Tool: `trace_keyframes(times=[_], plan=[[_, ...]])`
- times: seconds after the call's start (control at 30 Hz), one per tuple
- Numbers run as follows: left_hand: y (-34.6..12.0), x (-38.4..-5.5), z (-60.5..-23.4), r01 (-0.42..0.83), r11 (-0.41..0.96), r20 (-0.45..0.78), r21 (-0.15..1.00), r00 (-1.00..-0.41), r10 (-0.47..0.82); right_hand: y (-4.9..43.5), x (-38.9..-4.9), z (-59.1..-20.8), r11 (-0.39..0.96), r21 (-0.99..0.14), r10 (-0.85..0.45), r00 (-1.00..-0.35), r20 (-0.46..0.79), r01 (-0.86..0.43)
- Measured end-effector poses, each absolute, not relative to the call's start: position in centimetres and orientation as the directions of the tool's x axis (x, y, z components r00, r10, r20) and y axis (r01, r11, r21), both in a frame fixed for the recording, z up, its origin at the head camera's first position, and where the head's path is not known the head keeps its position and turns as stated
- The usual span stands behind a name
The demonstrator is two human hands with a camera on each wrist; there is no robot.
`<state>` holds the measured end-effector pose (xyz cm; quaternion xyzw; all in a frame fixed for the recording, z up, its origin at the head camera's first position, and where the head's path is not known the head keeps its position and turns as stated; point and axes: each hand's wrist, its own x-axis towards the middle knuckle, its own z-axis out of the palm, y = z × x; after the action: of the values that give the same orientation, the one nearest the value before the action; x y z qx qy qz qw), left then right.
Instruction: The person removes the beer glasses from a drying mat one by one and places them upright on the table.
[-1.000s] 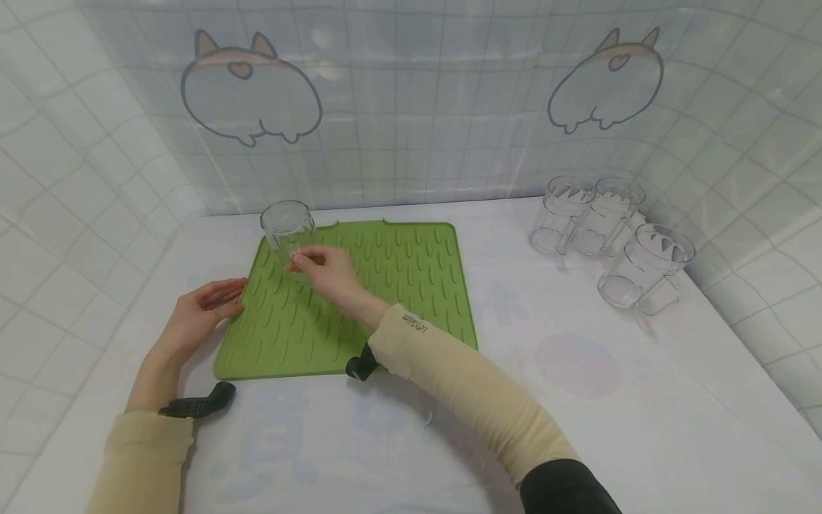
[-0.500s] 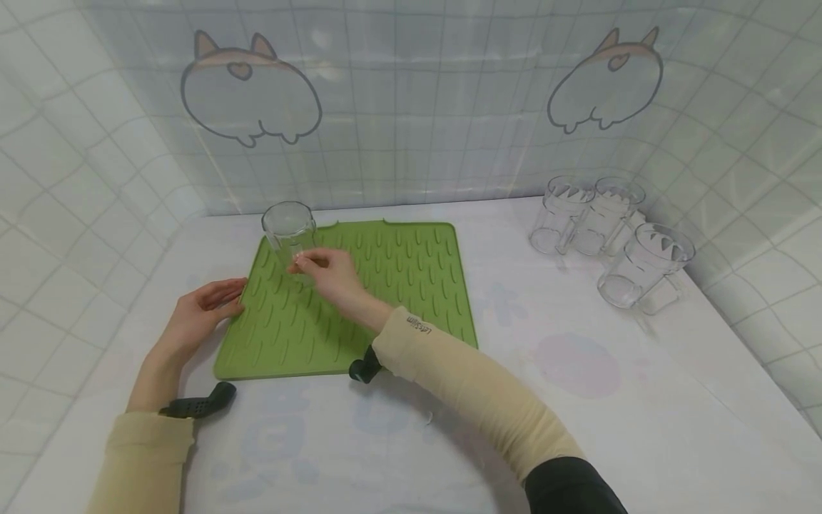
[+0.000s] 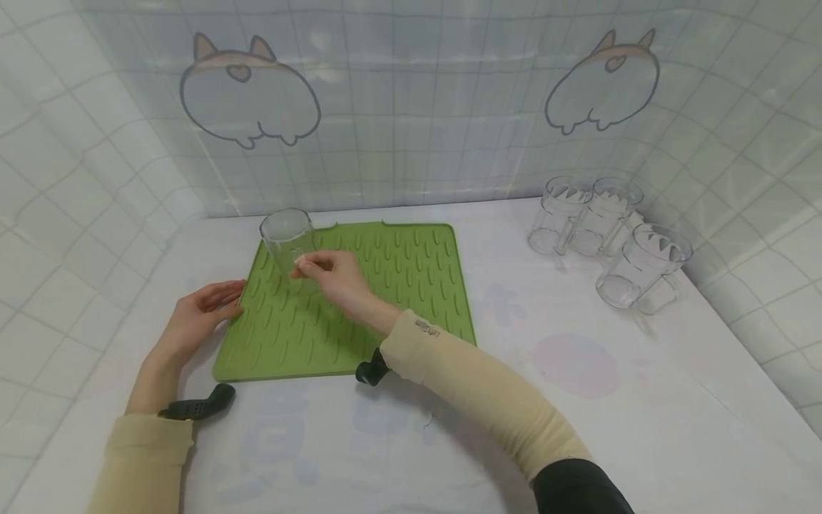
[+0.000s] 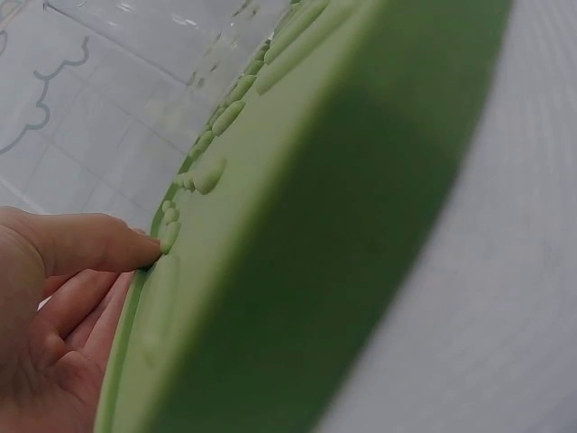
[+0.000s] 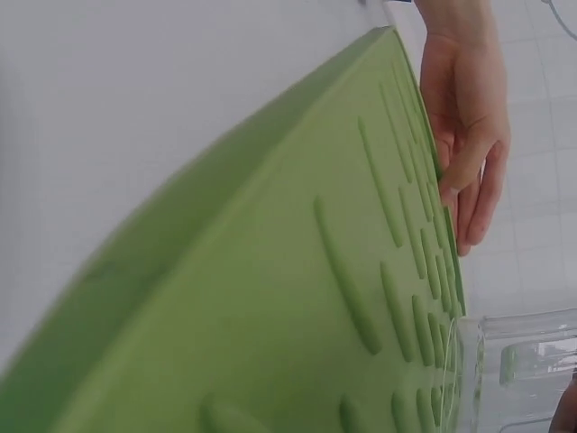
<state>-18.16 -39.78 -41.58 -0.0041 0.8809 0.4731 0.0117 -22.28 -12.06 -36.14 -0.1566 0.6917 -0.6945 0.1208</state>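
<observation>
My right hand (image 3: 340,277) pinches the handle of a clear glass mug (image 3: 282,239) with thumb and fingertips. The mug overlaps the back left corner of a ribbed green drying mat (image 3: 411,285). In the right wrist view part of the mug (image 5: 514,388) shows low at the right, right at the mat's surface. My left hand (image 3: 199,310) rests beside the mat's left edge. Its thumb tip touches that edge in the left wrist view, while the other fingers (image 4: 81,307) lie outside it, partly hidden.
Toward the back right of the white table (image 3: 552,428) stand three more clear mugs: one at the left (image 3: 546,228), one beside it (image 3: 594,228), and a nearer one (image 3: 632,275). A tiled sheet (image 3: 411,128) walls the back and sides.
The mug has come down slightly and a little nearer, with my right hand shifting slightly right and toward me. My left hand and the mat have stayed put.
</observation>
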Motion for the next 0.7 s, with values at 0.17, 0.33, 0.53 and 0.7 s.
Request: trace_keyframes(times=[0.17, 0.33, 0.53, 0.7], plan=[[-39.6, -18.1, -41.6, -0.010, 0.547, -0.015, 0.837, -1.000, 0.004, -11.3, -21.8, -36.1, -0.002, -0.997, -0.388, -0.919, 0.071, -0.076], [-39.5, -18.0, -41.5, -0.006, 0.571, -0.010, 0.821, -1.000, 0.003, -10.3, -21.4, -36.1, -0.047, -0.992, -0.399, -0.908, 0.127, -0.118], [-39.6, -18.0, -41.4, -0.011, 0.565, -0.012, 0.825, -1.000, -0.001, -9.3, -21.0, -36.0, -0.082, -0.990, -0.397, -0.907, 0.139, -0.115], [-39.7, -18.2, -41.8, -0.001, 0.547, 0.000, 0.837, -1.000, -0.002, -8.7, -20.9, -36.1, -0.085, -0.990, -0.387, -0.912, 0.135, -0.110]])
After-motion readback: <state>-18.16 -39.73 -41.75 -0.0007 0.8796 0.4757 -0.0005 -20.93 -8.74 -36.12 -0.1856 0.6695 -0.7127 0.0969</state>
